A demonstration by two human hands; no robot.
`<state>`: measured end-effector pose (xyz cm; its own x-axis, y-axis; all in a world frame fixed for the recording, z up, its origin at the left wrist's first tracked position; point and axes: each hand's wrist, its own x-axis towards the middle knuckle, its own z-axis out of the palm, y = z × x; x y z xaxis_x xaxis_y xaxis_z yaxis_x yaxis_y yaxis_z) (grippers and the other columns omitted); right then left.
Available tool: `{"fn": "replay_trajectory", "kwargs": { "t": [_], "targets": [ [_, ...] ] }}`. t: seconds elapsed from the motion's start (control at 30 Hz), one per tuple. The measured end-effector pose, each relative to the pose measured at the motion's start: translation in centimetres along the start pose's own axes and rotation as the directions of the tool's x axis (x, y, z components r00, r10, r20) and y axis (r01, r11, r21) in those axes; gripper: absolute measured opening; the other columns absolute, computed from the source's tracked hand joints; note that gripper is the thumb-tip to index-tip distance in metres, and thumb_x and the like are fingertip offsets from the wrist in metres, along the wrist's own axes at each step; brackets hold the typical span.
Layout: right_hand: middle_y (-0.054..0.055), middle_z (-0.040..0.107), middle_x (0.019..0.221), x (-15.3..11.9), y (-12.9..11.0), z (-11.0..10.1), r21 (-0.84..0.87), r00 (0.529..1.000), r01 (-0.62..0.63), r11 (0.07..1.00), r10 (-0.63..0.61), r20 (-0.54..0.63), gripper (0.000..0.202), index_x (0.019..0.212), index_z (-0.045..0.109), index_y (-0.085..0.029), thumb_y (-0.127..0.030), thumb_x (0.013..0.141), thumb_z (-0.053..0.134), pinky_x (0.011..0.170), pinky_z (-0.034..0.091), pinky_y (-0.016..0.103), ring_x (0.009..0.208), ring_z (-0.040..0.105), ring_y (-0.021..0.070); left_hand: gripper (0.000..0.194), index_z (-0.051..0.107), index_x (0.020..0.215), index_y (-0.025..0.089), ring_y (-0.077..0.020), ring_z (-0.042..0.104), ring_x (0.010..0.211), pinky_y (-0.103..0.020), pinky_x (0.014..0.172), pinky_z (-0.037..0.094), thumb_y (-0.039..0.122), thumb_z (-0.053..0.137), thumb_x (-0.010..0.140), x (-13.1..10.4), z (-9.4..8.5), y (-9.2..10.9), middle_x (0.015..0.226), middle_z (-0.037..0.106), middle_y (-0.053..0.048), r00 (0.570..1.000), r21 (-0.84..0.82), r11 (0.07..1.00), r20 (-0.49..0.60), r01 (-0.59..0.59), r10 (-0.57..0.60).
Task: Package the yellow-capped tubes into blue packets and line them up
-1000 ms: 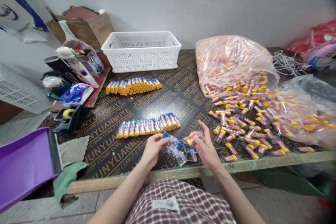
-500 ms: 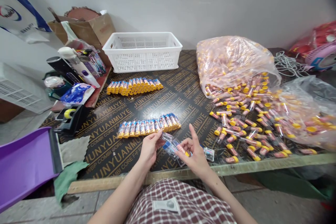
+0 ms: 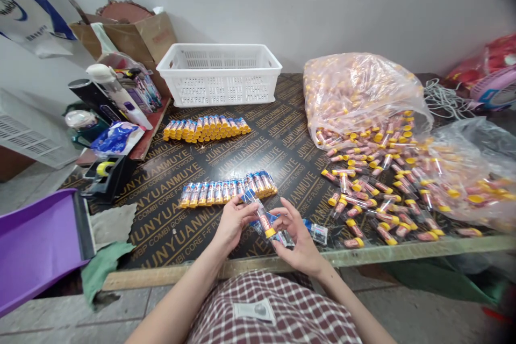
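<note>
A small clear tube with a yellow cap and pinkish contents is held slantwise over the table's front part, a blue-and-clear wrapper around its upper end. My left hand pinches it between thumb and fingers. My right hand is just to the right of the yellow cap, fingers curved and apart, with nothing gripped. Flat blue-and-clear wrappers lie on the table beneath and beside my right hand, partly hidden by it. Behind my hands lies a row of blue-wrapped, yellow-capped tubes.
A second stack of wrapped tubes lies before a white plastic basket. To the right, loose tubes spill from a large clear bag. A tape dispenser, bottles and a purple dustpan are at left.
The yellow-capped tube has passed from my right hand to my left and now points cap toward me. My right fingers have come apart from it.
</note>
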<state>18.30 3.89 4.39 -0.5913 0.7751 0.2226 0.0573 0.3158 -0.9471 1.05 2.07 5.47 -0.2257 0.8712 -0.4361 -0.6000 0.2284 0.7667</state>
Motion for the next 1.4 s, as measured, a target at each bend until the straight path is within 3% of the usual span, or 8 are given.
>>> {"fn": "replay_trajectory", "kwargs": {
  "t": [0.23, 0.37, 0.47, 0.63, 1.1, 1.2, 1.27, 1.4],
  "targets": [
    [0.009, 0.04, 0.128, 0.6, 0.6, -0.7, -0.287, 0.981, 0.126, 0.95, -0.162, -0.106, 0.084, 0.141, 0.023, -0.032, -0.007, 0.067, 0.055, 0.089, 0.048, 0.044, 0.102, 0.053, 0.0229, 0.034, 0.069, 0.083, 0.01, -0.0123, 0.063, 0.062, -0.024, 0.061, 0.05, 0.034, 0.079, 0.062, -1.0, 0.5, -0.4, 0.075, 0.069, -0.006, 0.965, 0.176, 0.98, 0.226, 0.094, -0.133],
    [0.009, 0.028, 0.144, 0.9, 0.2, -1.0, -0.152, 0.992, 0.124, 0.981, -0.122, 0.021, 0.091, 0.143, 0.016, -0.029, -0.007, 0.063, 0.052, 0.099, 0.044, 0.044, 0.122, 0.044, 0.0256, 0.032, 0.069, 0.078, 0.01, -0.0114, 0.06, 0.057, -0.023, 0.056, 0.049, 0.038, 0.076, 0.065, -1.6, 1.1, -0.4, 0.068, 0.067, -0.005, 0.949, 0.203, 0.97, 0.258, 0.132, -0.183],
    [0.009, 0.035, 0.141, 0.7, 0.1, -1.1, -0.052, 0.991, 0.103, 0.993, -0.098, 0.092, 0.092, 0.143, 0.016, -0.029, -0.005, 0.061, 0.049, 0.101, 0.042, 0.043, 0.125, 0.043, 0.0252, 0.032, 0.069, 0.075, 0.01, -0.0117, 0.06, 0.055, -0.022, 0.054, 0.048, 0.038, 0.078, 0.062, -1.8, 1.4, -0.3, 0.067, 0.066, -0.005, 0.941, 0.221, 0.963, 0.263, 0.155, -0.212],
    [0.009, 0.043, 0.135, 0.4, 0.3, -0.7, 0.025, 0.996, 0.072, 0.997, -0.073, 0.045, 0.09, 0.141, 0.02, -0.028, -0.005, 0.059, 0.049, 0.099, 0.044, 0.041, 0.12, 0.048, 0.0238, 0.032, 0.067, 0.072, 0.01, -0.0113, 0.059, 0.054, -0.022, 0.053, 0.048, 0.038, 0.078, 0.062, -2.2, 1.6, -0.4, 0.065, 0.066, -0.004, 0.94, 0.209, 0.964, 0.266, 0.161, -0.215],
    [0.009, 0.04, 0.138, 0.5, 0.4, -0.6, 0.079, 0.994, 0.094, 0.992, -0.098, 0.043, 0.09, 0.142, 0.016, -0.029, -0.006, 0.063, 0.052, 0.101, 0.042, 0.042, 0.122, 0.046, 0.0236, 0.036, 0.066, 0.078, 0.01, -0.0118, 0.059, 0.055, -0.024, 0.055, 0.049, 0.041, 0.076, 0.062, -2.3, 1.5, -0.7, 0.068, 0.067, -0.004, 0.939, 0.219, 0.962, 0.264, 0.163, -0.219],
    [0.008, 0.027, 0.147, 0.7, 0.7, -1.2, 0.038, 0.995, 0.085, 0.996, -0.087, 0.053, 0.092, 0.144, 0.01, -0.032, -0.014, 0.068, 0.06, 0.103, 0.039, 0.045, 0.126, 0.041, 0.0255, 0.037, 0.064, 0.076, 0.011, -0.0129, 0.059, 0.052, -0.025, 0.054, 0.048, 0.043, 0.075, 0.062, -0.8, 0.9, 0.1, 0.065, 0.066, -0.004, 0.973, 0.305, 0.951, 0.197, 0.055, -0.119],
    [0.007, 0.021, 0.149, 0.9, 1.0, -2.0, 0.001, 0.997, 0.078, 0.997, -0.078, 0.013, 0.093, 0.144, 0.008, -0.032, -0.022, 0.071, 0.063, 0.103, 0.038, 0.047, 0.126, 0.041, 0.0266, 0.039, 0.063, 0.082, 0.013, -0.0139, 0.058, 0.049, -0.026, 0.053, 0.046, 0.043, 0.075, 0.062, 1.0, 0.3, 1.2, 0.059, 0.064, -0.001, 0.994, 0.448, 0.889, 0.087, -0.096, 0.063],
    [0.009, 0.028, 0.147, 1.0, 1.6, -3.3, -0.097, 0.995, 0.037, 0.995, -0.046, -0.089, 0.084, 0.144, 0.013, -0.032, -0.027, 0.077, 0.062, 0.101, 0.039, 0.047, 0.123, 0.044, 0.0257, 0.045, 0.057, 0.105, 0.017, -0.0187, 0.06, 0.055, -0.027, 0.058, 0.042, 0.04, 0.071, 0.068, 5.0, -0.9, 3.4, 0.053, 0.059, 0.003, 0.907, 0.851, 0.466, 0.028, -0.242, 0.42]
  ]
}}
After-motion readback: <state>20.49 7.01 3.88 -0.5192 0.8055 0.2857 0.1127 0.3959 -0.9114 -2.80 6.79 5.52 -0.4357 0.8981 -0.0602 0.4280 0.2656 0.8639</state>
